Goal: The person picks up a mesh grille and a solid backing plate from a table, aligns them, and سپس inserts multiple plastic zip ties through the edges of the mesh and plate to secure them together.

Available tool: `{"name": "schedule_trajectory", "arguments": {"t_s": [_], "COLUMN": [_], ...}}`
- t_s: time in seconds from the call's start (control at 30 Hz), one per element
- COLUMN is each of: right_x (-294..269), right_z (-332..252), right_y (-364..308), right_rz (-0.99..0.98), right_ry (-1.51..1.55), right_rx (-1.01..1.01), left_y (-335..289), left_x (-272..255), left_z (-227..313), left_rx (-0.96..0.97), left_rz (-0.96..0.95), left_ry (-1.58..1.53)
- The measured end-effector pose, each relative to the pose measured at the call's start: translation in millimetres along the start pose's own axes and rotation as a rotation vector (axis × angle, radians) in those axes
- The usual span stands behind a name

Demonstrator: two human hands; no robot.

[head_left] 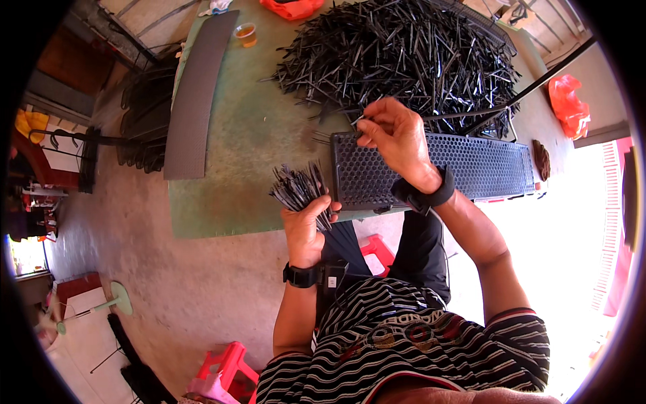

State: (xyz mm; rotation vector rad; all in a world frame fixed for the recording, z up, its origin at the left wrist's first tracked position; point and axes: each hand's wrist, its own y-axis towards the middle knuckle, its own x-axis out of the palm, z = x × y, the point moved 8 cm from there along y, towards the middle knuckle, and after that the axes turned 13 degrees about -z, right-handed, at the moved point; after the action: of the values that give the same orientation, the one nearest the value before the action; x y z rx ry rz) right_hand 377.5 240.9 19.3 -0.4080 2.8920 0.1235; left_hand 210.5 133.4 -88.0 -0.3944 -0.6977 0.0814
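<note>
My left hand (307, 222) is closed round a thick bundle of thin black strips (296, 188), held at the near edge of the green table. Up and to the right, my right hand (396, 135) pinches with thumb and forefinger at the front of a large heap of the same black strips (404, 57). A small thin piece seems to show at its fingertips, but its kind is hard to make out. Beneath my right wrist lies a long black perforated panel (471, 161), full of round holes, along the near side of the heap.
A long grey strip board (198, 101) lies on the table's left side, near a cup of amber liquid (246, 35). Orange-red plastic bags (569, 104) sit at the right and far edges. A black rod (548, 74) slants over the heap. Red stools (229, 367) stand below.
</note>
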Motion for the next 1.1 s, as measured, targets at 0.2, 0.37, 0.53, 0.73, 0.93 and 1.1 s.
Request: {"name": "schedule_trajectory", "arguments": {"t_s": [0.2,0.37,0.53,0.73,0.93,1.1], "right_x": [-4.7,-1.7,0.2,15.3,35.9,73.7], "right_z": [12.7,20.9,24.5,14.5,5.7,-23.5], "right_y": [10.6,11.1,13.6,13.4,7.0,-15.0], "right_rz": [0.048,0.07,0.078,-0.078,-0.203,-0.341], "right_ry": [-0.135,-0.142,-0.135,-0.52,-0.905,-0.94], "right_rx": [-0.123,-0.144,-0.165,-0.296,-0.324,-0.482], "left_y": [0.6,1.3,4.6,11.1,2.8,-20.8], "left_x": [-2.7,-6.8,-8.5,-24.5,-46.1,-81.1], "left_z": [0.6,-5.8,-14.7,-27.5,-23.8,-3.4], "left_rx": [-0.005,-0.048,-0.081,-0.109,-0.072,0.003], "left_rz": [0.011,0.024,0.045,0.05,0.088,0.159], "left_ry": [0.017,-0.005,-0.1,-0.074,-0.08,-0.051]}}
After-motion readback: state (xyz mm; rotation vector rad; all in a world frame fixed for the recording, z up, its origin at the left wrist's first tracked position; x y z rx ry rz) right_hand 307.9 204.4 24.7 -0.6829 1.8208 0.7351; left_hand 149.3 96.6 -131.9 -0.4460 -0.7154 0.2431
